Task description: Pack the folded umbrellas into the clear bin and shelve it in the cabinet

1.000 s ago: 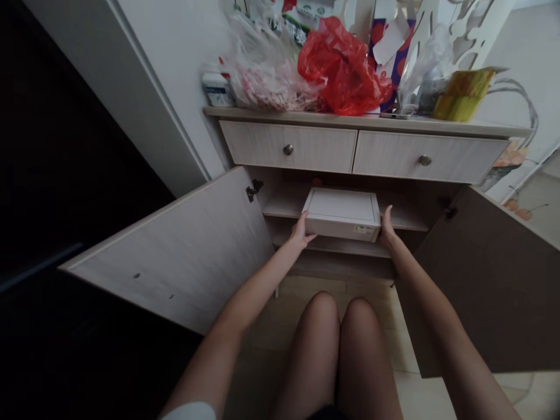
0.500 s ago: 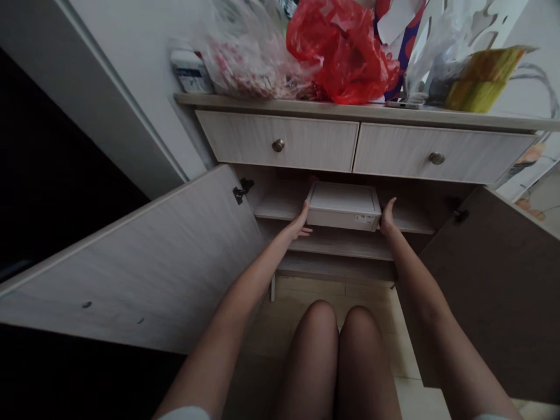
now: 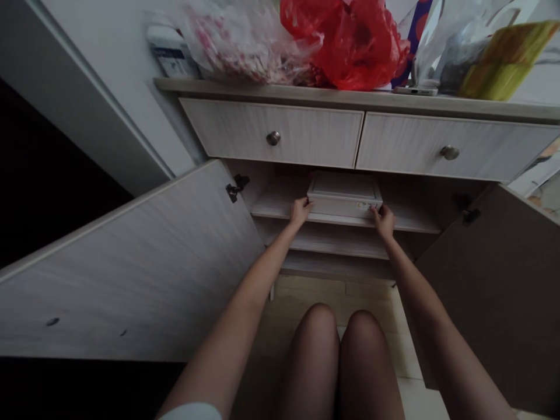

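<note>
A flat white box (image 3: 335, 205) with a small coloured label on its front lies on the top shelf (image 3: 411, 221) of the open cabinet, under the drawers. My left hand (image 3: 300, 211) grips its front left corner with curled fingers. At the front right corner, beside the label, my right hand (image 3: 384, 221) pinches the box. The back of the box is in shadow beneath the drawer fronts.
Cabinet doors stand open at left (image 3: 144, 262) and right (image 3: 490, 291). Two closed drawers (image 3: 319, 137) with round knobs are above. A red plastic bag (image 3: 354, 46), a clear bag (image 3: 249, 52), a white bottle (image 3: 170, 52) and a yellow packet (image 3: 507, 61) crowd the top.
The box has moved back, deeper into the cabinet, and now rests on the shelf. My hands have shifted from flat against its sides to curled around its front corners.
</note>
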The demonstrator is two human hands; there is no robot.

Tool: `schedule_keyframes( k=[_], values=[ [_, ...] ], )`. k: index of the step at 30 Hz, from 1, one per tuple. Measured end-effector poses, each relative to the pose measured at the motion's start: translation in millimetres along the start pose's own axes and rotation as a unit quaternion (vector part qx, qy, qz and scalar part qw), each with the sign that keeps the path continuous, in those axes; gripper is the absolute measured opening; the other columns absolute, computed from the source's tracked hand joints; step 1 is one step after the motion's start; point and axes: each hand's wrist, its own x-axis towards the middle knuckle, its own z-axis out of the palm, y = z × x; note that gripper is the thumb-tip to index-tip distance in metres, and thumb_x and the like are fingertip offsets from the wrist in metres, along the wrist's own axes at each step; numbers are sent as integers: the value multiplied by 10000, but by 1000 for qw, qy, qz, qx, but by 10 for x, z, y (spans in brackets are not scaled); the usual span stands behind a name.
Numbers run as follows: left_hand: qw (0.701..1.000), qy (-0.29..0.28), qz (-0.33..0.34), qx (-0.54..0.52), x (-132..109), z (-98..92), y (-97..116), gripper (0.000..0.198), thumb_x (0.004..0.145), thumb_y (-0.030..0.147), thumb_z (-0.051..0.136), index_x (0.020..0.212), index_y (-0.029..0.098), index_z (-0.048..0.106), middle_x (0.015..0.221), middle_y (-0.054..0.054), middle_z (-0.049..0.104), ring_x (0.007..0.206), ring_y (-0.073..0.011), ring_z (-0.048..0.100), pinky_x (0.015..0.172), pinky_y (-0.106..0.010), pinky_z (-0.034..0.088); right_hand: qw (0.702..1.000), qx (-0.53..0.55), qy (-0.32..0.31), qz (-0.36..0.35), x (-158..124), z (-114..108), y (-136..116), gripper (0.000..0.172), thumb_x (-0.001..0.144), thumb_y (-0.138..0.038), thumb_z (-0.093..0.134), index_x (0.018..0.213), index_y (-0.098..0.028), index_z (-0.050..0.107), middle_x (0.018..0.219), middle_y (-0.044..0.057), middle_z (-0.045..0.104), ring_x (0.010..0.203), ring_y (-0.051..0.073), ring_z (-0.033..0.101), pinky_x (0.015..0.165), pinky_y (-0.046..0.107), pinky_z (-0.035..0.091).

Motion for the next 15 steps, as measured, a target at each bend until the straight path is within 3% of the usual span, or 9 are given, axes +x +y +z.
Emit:
schedule_keyframes(
  k=[4, 7, 15],
  values=[
    [991, 28, 99, 88, 288, 93, -19, 326, 739, 257, 681, 536, 195, 433, 543, 32, 449, 672, -150, 510, 596, -209, 351, 992, -122, -16, 28, 238, 98, -37, 449, 918, -568, 479, 938, -153, 650, 900, 143, 694, 842, 266, 628, 732, 308, 404],
    [984, 31, 120, 130, 451, 150, -35, 380, 763, 219, 658, 512, 200, 374, 517, 49, 388, 606, -119, 445, 584, -217, 306, 984, -173, -28, 40, 376, 154, -47, 442, 955, -521, 461, 1002, -137, 674, 974, 176, 707, 889, 279, 648, 710, 298, 395],
    [973, 39, 124, 193, 823, 281, -84, 311, 804, 228, 641, 551, 194, 462, 583, -5, 516, 726, -187, 569, 651, -243, 360, 975, -216, -42, 31, 702, 281, -39, 393, 973, -450, 484, 1033, -139, 718, 1023, 193, 719, 909, 264, 661, 700, 288, 403]
  ],
)
